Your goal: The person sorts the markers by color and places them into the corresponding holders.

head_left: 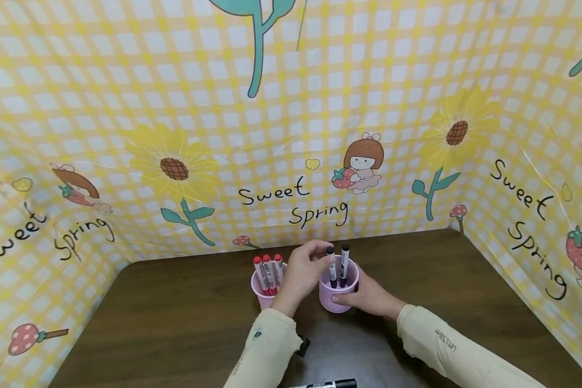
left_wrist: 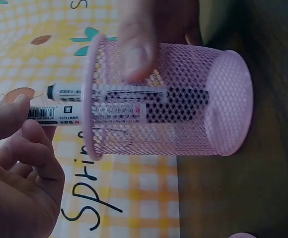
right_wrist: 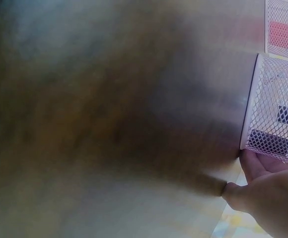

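Note:
My left hand [head_left: 304, 269] pinches the upper end of a black marker [left_wrist: 59, 114] between thumb and fingers. The marker's lower part is inside a pink mesh pen holder [head_left: 334, 303], dark end down. A second black marker [head_left: 344, 267] leans beside it in the same holder. Around the right side of the holder, my right hand [head_left: 374, 295] grips it, thumb across the front and the other fingers mostly hidden behind. The left wrist view shows the right thumb [left_wrist: 136, 59] pressed on the mesh. Much of the right wrist view is blurred.
Just left stands another pink pen holder [head_left: 255, 288] with several red markers [head_left: 270, 275], partly hidden by my left forearm. A black-capped marker [head_left: 339, 384] lies at the bottom of the head view. Behind the brown table [head_left: 184, 312] hangs yellow checked cloth [head_left: 271, 134].

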`<state>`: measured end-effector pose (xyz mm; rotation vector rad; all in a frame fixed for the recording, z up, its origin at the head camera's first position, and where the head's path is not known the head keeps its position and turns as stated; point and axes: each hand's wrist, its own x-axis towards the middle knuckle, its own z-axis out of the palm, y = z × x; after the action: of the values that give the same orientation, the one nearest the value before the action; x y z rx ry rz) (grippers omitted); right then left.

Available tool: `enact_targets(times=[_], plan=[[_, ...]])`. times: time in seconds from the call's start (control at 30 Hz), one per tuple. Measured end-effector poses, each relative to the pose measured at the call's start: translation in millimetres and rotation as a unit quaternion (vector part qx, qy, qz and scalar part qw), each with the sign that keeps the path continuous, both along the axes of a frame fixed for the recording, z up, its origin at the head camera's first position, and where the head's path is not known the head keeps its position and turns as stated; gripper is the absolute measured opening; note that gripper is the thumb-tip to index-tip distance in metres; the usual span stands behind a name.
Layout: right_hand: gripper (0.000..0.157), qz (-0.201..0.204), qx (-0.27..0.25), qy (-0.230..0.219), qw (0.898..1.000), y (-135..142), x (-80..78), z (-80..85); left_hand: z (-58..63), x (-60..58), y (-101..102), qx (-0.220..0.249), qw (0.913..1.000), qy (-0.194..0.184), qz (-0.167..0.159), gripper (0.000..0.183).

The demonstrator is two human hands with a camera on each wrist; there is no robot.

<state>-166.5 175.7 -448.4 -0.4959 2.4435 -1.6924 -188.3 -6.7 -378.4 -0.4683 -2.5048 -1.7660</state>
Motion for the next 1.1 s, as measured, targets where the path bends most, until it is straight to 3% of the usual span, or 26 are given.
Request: enact_targets(times=[0.13, 0.33, 0.53, 1.1], plan=[[0.09, -0.003, 0.002, 0.006, 1.0, 3, -9.9, -19.2, -4.3, -1.8, 0, -0.014, 0.9998, -0.013, -0.003, 0.02], [0.09, -0.005, 0.003, 0.008, 1.0, 3, -9.7, -19.5, -9.0, -3.0, 5, -0.021, 0.9995, -0.021, -0.007, 0.018], [0.089, 0.0, -0.003, 0.012, 1.0, 3, -9.0, -19.7, -15.3, -3.9, 8, 0.003, 0.9995, -0.027, -0.014, 0.018], [0.089, -0.001, -0.008, 0.006, 1.0, 3, -8.9, -20.2, -13.3, -5.9, 11, -0.005, 0.9991, -0.041, -0.009, 0.021]])
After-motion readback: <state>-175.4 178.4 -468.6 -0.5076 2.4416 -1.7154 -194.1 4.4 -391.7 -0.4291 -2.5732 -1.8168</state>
